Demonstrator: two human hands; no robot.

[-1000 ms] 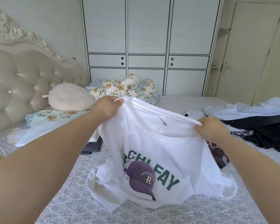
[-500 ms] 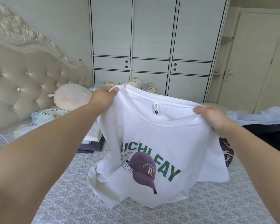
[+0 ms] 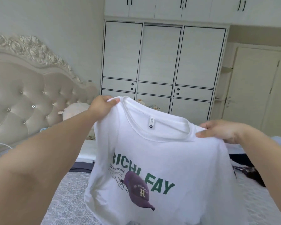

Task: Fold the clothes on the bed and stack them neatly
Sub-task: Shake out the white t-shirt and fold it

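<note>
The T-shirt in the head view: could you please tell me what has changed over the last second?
Both hands, left and right, raised the T-shirt off the bed, so it hangs more open with its print facing the camera. The camera tilted up too. Each hand's grip at the shoulders stayed.

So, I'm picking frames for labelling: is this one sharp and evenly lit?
Head view: soft even daylight, no glare; green print on the white cotton T-shirt readable, its small neck label not; wide-angle lens bows the white wardrobe lines.

"RICHLEAY" in green on the white T-shirt (image 3: 161, 156)
</note>
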